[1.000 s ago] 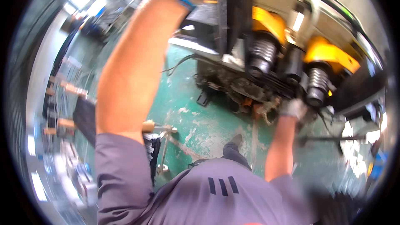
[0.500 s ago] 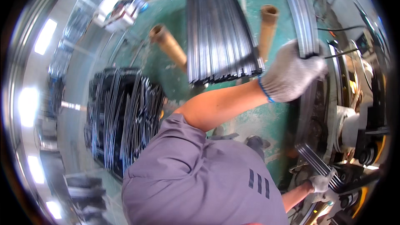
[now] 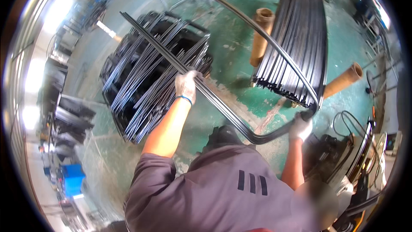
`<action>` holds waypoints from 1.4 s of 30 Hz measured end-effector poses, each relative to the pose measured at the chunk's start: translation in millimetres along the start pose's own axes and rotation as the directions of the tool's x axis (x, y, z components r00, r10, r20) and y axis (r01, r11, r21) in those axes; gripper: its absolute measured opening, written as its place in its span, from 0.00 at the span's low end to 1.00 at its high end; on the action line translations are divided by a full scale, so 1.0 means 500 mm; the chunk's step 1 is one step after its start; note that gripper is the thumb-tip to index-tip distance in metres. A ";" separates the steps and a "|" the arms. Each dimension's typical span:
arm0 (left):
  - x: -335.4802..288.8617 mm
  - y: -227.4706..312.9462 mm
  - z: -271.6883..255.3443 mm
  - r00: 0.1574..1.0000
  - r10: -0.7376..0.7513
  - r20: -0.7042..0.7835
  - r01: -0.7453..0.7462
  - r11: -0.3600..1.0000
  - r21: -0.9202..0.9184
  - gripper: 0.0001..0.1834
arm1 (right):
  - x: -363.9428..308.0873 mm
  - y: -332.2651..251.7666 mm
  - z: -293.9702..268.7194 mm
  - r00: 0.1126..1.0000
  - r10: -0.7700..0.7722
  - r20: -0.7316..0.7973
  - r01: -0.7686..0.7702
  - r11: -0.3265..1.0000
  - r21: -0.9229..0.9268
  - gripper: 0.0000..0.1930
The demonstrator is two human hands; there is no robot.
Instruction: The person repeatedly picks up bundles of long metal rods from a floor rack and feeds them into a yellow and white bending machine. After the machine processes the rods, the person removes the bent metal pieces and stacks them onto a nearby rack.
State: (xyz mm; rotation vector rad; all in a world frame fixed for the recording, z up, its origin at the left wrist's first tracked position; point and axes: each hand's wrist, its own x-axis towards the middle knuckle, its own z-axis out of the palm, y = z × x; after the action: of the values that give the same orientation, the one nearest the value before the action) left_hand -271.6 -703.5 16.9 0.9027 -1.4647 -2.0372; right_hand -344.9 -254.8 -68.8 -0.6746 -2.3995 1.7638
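A bundle of long thin metal strips (image 3: 219,108), bent into a U shape with rounded corners, stretches across in front of me. My left hand (image 3: 186,87), in a pale knit glove, is closed around one long leg of it. My right hand (image 3: 301,129), gloved too, grips the bundle near its right corner. The left leg's end reaches over a pile of thin dark bent rods (image 3: 148,88) at the left. The other leg curves up past the far edge of view, crossing in front of a stack of straight dark metal strips (image 3: 296,43).
Two brown cardboard tubes stand beside the straight stack, one at its left (image 3: 260,43) and one at its right (image 3: 345,80). Machinery with cables (image 3: 356,146) fills the lower right. A blue box (image 3: 73,178) is far left. Green worn floor (image 3: 231,60) lies between the piles.
My view has swung left, away from the machine. The bent bundle has come clear of the machine and now lies across my front, held in both hands.
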 end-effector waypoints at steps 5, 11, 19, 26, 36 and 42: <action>0.177 0.000 -0.248 0.964 -0.017 -0.267 -0.011 0.995 -0.102 0.05 | -0.031 -0.046 0.341 0.972 -0.086 0.220 0.141 0.958 -0.248 0.12; 0.455 -0.007 -0.520 0.803 -0.040 -0.594 0.007 0.998 -0.057 0.04 | -0.106 -0.095 0.763 0.921 -0.087 0.379 0.218 0.923 -0.317 0.16; 0.799 -0.001 -0.783 0.711 -0.156 -0.686 0.146 0.987 -0.074 0.04 | -0.209 -0.128 1.216 0.845 0.186 0.501 0.130 0.838 -0.530 0.21; 0.900 -0.157 -0.960 0.599 -0.399 -0.695 0.357 0.909 -0.214 0.07 | -0.246 -0.106 1.408 0.838 0.310 0.450 0.112 0.709 -0.697 0.17; 0.795 -0.149 -0.794 0.647 -0.040 -0.762 0.450 0.826 0.339 0.20 | -0.085 -0.123 1.140 0.853 0.078 0.516 0.215 0.849 -0.483 0.35; 0.704 -0.111 -0.428 0.884 -0.001 -0.467 0.144 0.952 0.269 0.11 | 0.326 -0.013 0.747 0.899 -0.305 -0.315 -0.086 0.581 -0.809 0.46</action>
State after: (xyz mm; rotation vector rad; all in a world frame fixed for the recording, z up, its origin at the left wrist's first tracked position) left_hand -349.9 -1068.8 -165.1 1.4715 -1.4908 -1.5126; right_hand -614.0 -522.6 -216.4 -0.8216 -2.7188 0.2644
